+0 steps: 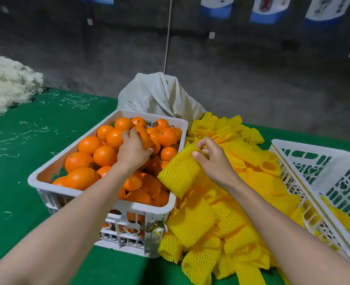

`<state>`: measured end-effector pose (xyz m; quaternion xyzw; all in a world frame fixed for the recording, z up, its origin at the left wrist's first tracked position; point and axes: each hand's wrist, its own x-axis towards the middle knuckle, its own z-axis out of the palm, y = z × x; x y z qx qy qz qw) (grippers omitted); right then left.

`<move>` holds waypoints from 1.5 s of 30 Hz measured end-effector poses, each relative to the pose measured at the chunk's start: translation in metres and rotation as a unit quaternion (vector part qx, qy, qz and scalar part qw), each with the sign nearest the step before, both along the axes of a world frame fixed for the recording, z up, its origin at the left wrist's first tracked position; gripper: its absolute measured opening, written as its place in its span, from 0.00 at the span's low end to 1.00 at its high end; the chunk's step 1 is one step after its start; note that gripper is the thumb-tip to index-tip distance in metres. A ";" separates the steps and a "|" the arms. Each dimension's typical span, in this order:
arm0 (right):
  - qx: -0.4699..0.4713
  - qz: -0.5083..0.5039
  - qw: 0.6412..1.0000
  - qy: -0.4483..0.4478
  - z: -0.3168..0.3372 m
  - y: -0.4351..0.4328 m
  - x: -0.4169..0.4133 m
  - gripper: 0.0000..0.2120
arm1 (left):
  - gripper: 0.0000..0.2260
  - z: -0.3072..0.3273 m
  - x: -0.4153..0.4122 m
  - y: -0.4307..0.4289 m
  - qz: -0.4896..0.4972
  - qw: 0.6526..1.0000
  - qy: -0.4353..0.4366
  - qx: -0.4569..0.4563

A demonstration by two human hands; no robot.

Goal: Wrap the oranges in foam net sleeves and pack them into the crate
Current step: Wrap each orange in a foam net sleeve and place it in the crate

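While the left hand (134, 150) reaches into the full crate (71, 150), its fingers curl down over one orange (146, 137) near the middle of the heap. The thumb is on the near side, so the hand grips the fruit. That orange lies among the other oranges (105, 155) and touches them.

The right hand (213, 159) is narrow, with thumb and fingertips pinching the top edge of a yellow sleeve (180, 171). The sleeve hangs from that pinch, just beside the full crate's right rim and above the pile (221, 223) of loose sleeves. The two hands are apart, with the crate rim between them.

The full crate is white and slotted, with oranges up to its rim. A few show stickers.

The right crate (314, 153), also white, sits tilted at the right edge of view, its near wall touching the pile. A yellow net piece (342, 220) lies low inside it; whether it wraps an orange cannot be told.

Behind the full crate stands a pale sack (159, 95), with the pile running up to its foot. Everything rests on a green table (26, 171) scattered with white shreds. A heap of white fibre (5, 83) lies at the table's far left.
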<state>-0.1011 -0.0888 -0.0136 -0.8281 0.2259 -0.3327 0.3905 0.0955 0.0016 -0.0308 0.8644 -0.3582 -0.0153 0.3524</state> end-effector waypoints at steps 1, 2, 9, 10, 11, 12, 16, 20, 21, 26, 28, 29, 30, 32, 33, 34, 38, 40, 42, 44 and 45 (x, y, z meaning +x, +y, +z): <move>0.011 -0.001 1.000 0.000 0.000 -0.001 -0.001 0.06 | 0.40 -0.004 0.008 -0.006 -0.004 0.999 -0.018 0.037; 0.018 -0.005 1.000 -0.001 0.000 -0.002 -0.002 0.07 | 0.43 -0.008 0.014 -0.011 -0.007 0.997 -0.040 0.065; 0.065 -0.010 0.998 -0.017 0.004 -0.005 -0.016 0.10 | 0.37 -0.021 0.029 -0.017 -0.019 0.996 -0.082 0.024; 0.078 -0.007 0.997 -0.022 0.005 -0.005 -0.016 0.10 | 0.37 -0.019 0.026 -0.016 -0.037 0.998 -0.058 -0.008; 0.091 -0.002 0.995 -0.030 0.006 -0.004 -0.016 0.10 | 0.37 -0.016 0.020 -0.014 -0.063 0.996 -0.027 -0.054; 0.103 0.005 0.994 -0.038 0.009 -0.003 -0.016 0.11 | 0.36 -0.012 0.012 -0.012 -0.094 0.990 0.013 -0.107; 0.171 0.052 0.980 -0.085 0.015 0.002 -0.017 0.05 | 0.35 0.011 -0.024 -0.006 -0.228 0.912 0.254 -0.227; 0.243 0.068 0.961 -0.113 0.016 0.003 -0.024 0.06 | 0.31 0.023 -0.065 -0.008 -0.300 0.766 0.516 -0.238; 0.256 0.070 0.957 -0.116 0.016 0.003 -0.027 0.06 | 0.28 0.024 -0.075 -0.009 -0.304 0.723 0.571 -0.243; 0.295 0.079 0.944 -0.128 0.012 -0.002 -0.050 0.06 | 0.21 0.023 -0.112 -0.022 -0.243 0.711 0.612 -0.248; 0.310 0.087 0.938 -0.132 0.010 -0.003 -0.058 0.06 | 0.14 0.022 -0.126 -0.027 -0.224 0.700 0.625 -0.263; 0.318 0.091 0.934 -0.132 0.009 -0.003 -0.062 0.06 | 0.14 0.020 -0.133 -0.029 -0.220 0.692 0.632 -0.271; 0.322 0.093 0.933 -0.128 0.009 -0.003 -0.065 0.06 | 0.16 0.017 -0.140 -0.031 -0.222 0.681 0.641 -0.278; 0.309 0.091 0.940 -0.114 0.007 -0.002 -0.072 0.06 | 0.20 0.014 -0.153 -0.036 -0.228 0.658 0.659 -0.284; 0.285 0.077 0.949 -0.107 0.006 -0.001 -0.076 0.06 | 0.20 0.012 -0.159 -0.037 -0.223 0.654 0.664 -0.286; 0.252 0.052 0.961 -0.102 0.004 -0.003 -0.079 0.08 | 0.21 0.010 -0.165 -0.038 -0.214 0.654 0.666 -0.289; 0.215 -0.032 0.964 -0.152 -0.004 -0.007 -0.094 0.11 | 0.24 0.003 -0.182 -0.040 -0.199 0.657 0.665 -0.295; 0.192 -0.064 0.965 -0.165 -0.007 -0.011 -0.099 0.11 | 0.23 -0.001 -0.188 -0.040 -0.210 0.651 0.668 -0.294; 0.176 -0.084 0.966 -0.168 -0.008 -0.014 -0.102 0.12 | 0.22 -0.004 -0.191 -0.038 -0.241 0.641 0.669 -0.289; 0.197 -0.084 0.962 -0.172 -0.007 -0.016 -0.106 0.11 | 0.26 -0.007 -0.192 -0.036 -0.273 0.660 0.643 -0.275; 0.213 -0.084 0.959 -0.167 -0.007 -0.016 -0.107 0.11 | 0.29 -0.009 -0.193 -0.036 -0.279 0.681 0.622 -0.268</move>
